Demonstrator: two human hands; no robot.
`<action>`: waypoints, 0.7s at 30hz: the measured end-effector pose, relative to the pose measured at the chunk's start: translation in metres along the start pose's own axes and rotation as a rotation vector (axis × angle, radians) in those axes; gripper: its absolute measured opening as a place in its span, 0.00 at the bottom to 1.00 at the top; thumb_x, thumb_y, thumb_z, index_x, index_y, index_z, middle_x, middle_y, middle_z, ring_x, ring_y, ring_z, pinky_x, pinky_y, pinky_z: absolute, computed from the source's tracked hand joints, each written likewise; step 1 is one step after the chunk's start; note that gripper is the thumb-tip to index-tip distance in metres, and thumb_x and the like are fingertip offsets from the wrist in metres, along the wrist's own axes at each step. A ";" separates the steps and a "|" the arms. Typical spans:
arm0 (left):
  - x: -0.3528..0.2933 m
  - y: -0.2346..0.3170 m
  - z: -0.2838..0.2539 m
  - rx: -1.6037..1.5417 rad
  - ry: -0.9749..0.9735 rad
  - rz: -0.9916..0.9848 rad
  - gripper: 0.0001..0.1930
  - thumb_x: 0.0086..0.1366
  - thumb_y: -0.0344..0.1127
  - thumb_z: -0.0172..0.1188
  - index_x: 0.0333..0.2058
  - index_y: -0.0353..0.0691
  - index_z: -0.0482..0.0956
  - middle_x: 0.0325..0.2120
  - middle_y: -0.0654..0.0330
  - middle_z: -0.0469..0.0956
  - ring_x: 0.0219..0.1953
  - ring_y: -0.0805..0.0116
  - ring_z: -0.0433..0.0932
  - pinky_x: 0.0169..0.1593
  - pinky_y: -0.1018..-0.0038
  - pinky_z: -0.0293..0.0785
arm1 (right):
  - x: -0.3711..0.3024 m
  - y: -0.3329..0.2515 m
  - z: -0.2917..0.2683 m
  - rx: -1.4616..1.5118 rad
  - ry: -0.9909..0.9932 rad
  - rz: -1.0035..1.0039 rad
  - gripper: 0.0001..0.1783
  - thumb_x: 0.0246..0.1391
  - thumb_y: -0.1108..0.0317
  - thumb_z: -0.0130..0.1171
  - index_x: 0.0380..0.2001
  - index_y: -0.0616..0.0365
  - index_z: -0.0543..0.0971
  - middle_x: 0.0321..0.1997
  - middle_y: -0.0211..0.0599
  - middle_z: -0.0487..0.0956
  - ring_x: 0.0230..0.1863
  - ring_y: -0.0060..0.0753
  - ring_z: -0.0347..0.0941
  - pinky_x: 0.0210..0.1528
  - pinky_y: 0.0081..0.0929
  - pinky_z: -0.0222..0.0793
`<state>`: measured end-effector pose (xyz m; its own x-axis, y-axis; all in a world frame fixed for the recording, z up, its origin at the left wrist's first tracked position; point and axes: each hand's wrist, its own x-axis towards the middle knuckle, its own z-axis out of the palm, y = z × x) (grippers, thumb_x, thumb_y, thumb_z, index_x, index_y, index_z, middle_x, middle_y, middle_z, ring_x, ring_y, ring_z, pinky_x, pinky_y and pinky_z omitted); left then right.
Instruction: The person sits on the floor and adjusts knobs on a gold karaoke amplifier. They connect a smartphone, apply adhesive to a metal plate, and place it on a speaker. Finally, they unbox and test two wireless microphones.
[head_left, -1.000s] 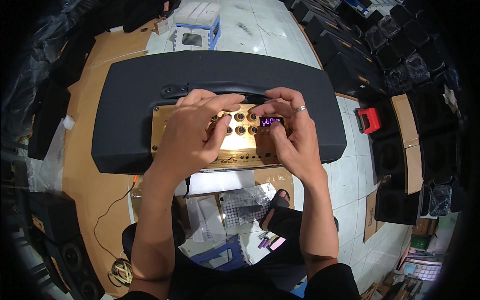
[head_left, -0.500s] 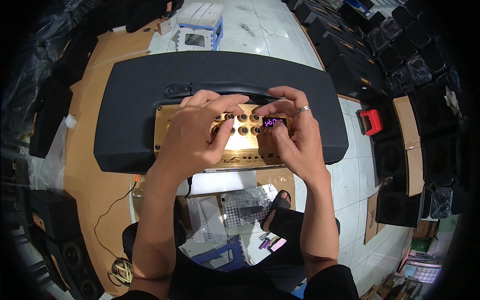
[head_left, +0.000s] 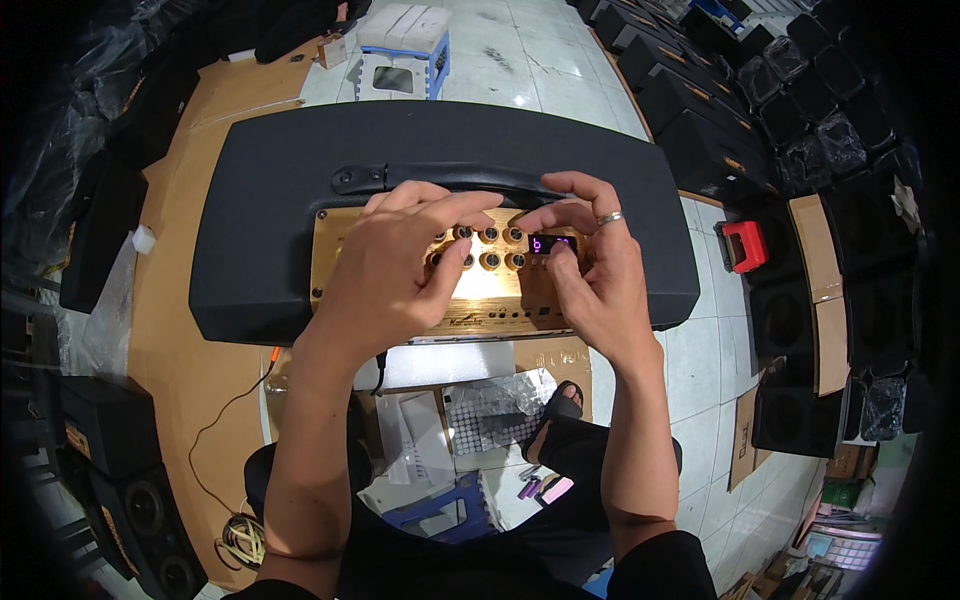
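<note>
A black speaker box (head_left: 440, 135) lies in front of me with a gold control panel (head_left: 480, 295) facing up. Two rows of small knobs (head_left: 490, 262) and a small lit display (head_left: 541, 244) sit on this panel. Over the left part of the knobs hovers my left hand (head_left: 385, 265), its fingers curved and apart, thumb tip beside a knob; I see nothing held. My right hand (head_left: 598, 285) rests at the display, thumb on its lower edge and index finger arched near the top right knob. Beyond the panel runs a black carrying handle (head_left: 450, 178).
A blue and white folding stool (head_left: 402, 55) stands beyond the box. Black speakers (head_left: 700, 150) line the right, near a red plastic case (head_left: 742, 246). At left, cardboard (head_left: 200, 240) covers the floor and a cable (head_left: 205, 440) trails. Bubble wrap (head_left: 490, 415) lies below the box.
The purple characters on the display have changed. Both hands hold nearly the same pose, and the view has shifted very slightly.
</note>
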<state>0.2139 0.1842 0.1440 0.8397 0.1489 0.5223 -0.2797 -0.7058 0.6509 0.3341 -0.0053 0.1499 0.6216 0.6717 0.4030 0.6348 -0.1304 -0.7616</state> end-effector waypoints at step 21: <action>-0.003 0.006 -0.007 -0.080 0.014 -0.158 0.23 0.63 0.19 0.54 0.57 0.37 0.78 0.37 0.59 0.84 0.40 0.68 0.77 0.33 0.74 0.72 | 0.002 -0.006 -0.004 -0.015 0.009 -0.003 0.32 0.50 0.82 0.48 0.61 0.56 0.70 0.40 0.41 0.86 0.43 0.37 0.80 0.50 0.36 0.74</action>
<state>0.2062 0.1845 0.1506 0.8699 0.2637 0.4168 -0.1810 -0.6155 0.7670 0.3334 -0.0065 0.1570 0.6237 0.6657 0.4097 0.6434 -0.1395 -0.7527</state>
